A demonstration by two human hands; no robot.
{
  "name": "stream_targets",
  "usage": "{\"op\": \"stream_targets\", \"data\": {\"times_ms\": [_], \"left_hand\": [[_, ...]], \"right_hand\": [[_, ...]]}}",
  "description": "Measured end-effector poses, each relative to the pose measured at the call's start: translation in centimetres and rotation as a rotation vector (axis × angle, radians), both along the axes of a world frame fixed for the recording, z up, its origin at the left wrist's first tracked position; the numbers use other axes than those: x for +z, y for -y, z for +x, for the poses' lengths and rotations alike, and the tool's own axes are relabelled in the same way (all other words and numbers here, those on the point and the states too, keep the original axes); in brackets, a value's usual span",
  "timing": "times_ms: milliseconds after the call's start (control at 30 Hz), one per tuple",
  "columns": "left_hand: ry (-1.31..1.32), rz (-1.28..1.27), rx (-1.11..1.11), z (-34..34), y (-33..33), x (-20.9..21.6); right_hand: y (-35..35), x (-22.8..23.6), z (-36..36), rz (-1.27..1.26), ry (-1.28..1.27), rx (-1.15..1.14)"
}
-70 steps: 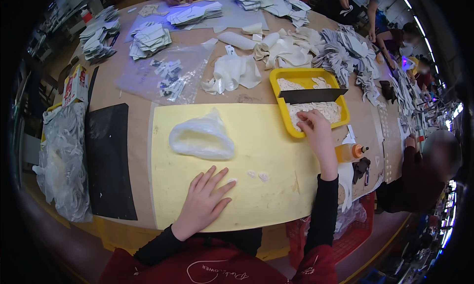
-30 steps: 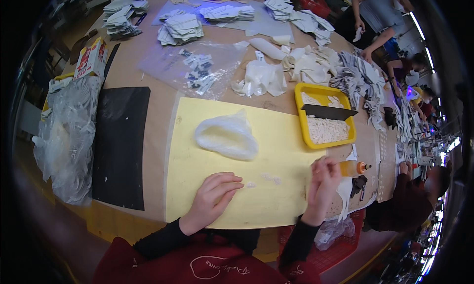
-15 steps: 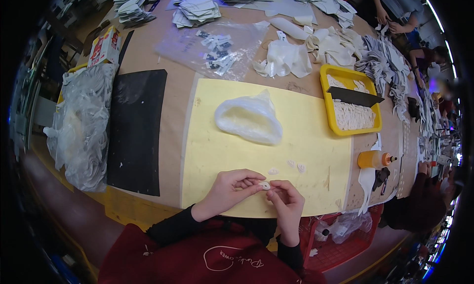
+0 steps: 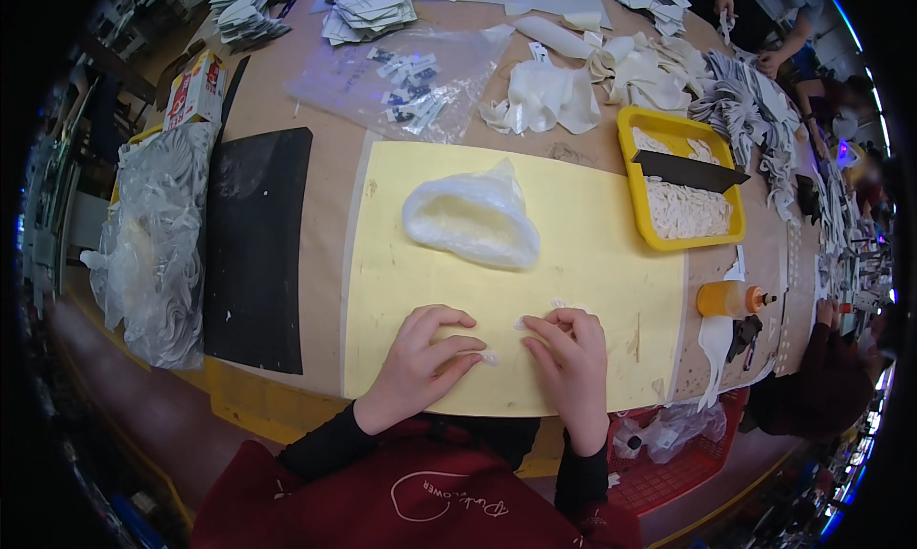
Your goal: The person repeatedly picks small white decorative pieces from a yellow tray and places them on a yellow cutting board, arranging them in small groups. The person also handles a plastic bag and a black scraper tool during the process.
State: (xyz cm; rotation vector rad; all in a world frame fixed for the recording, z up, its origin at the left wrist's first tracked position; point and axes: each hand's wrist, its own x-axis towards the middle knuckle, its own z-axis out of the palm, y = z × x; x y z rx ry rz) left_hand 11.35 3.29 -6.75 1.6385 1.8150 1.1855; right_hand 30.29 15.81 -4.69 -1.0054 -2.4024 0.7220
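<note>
My left hand (image 4: 420, 363) pinches a small, pale cream piece (image 4: 491, 357) between thumb and forefinger, low over the yellow mat (image 4: 382, 282). What kind of piece it is I cannot make out. To its right, my right hand (image 4: 571, 363) has its thumb and forefinger apart. Its forefinger tip touches another small pale piece (image 4: 520, 323) lying on the mat. A further pale piece (image 4: 559, 304) shows just beyond the right knuckles, partly hidden. Farther up the mat sits a translucent white plastic bag (image 4: 468, 226) with its mouth gaping.
At the right stand a yellow tray (image 4: 652, 234) of pale pieces with a dark divider, and an orange bottle (image 4: 723, 299). A black board (image 4: 258, 263) and plastic-wrapped bundle (image 4: 158, 243) lie left. A clear bag (image 4: 344, 81) and cloth pieces (image 4: 544, 95) lie beyond; a red basket (image 4: 669, 482) sits below.
My hands have moved apart from a shared hold on one small pale piece. That piece seems to be in my left fingers; my right forefinger has reached a piece on the mat.
</note>
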Motion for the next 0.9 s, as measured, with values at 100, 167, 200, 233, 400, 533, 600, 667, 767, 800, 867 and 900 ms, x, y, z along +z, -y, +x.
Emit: {"op": "stream_targets", "data": {"times_ms": [100,167,200,233,400,533,600,667,767,800,867,900], "left_hand": [[-0.085,-0.014,-0.034,0.2,-0.2,0.1],[-0.132,-0.029,-0.066,0.3,-0.5,0.2],[-0.138,-0.039,-0.084,0.4,-0.5,0.4],[-0.142,-0.047,-0.095,0.4,-0.6,0.5],[-0.056,-0.044,-0.072,0.0,-0.2,0.0],[-0.096,-0.079,-0.104,0.2,-0.6,0.4],[-0.101,-0.106,-0.153,0.1,-0.7,0.1],[-0.176,-0.149,-0.175,0.1,-0.5,0.1],[-0.36,-0.218,-0.184,0.9,-0.6,0.3],[-0.409,-0.237,-0.183,1.2,-0.6,0.1],[-0.462,-0.269,-0.169,1.5,-0.7,0.2],[-0.465,-0.284,-0.153,1.5,-0.7,0.3]], "right_hand": [[0.1,-1.7,-1.0,0.041,-0.044,-0.035],[0.2,-1.5,-1.3,0.094,-0.042,-0.027],[0.1,-1.3,-1.3,0.121,-0.041,-0.025],[-0.1,-0.8,-0.9,0.107,-0.083,-0.095],[-2.3,2.7,3.2,0.085,-0.059,-0.345],[-2.7,1.4,4.0,0.135,0.027,-0.173],[-2.3,0.7,3.4,0.161,0.088,-0.106],[-2.2,0.4,2.5,0.178,0.138,-0.069],[-1.9,0.7,1.4,0.223,0.192,-0.04],[-1.8,0.6,1.2,0.252,0.206,-0.014],[-1.6,0.6,0.7,0.273,0.223,0.027],[-1.4,0.8,0.5,0.263,0.227,0.046]]}}
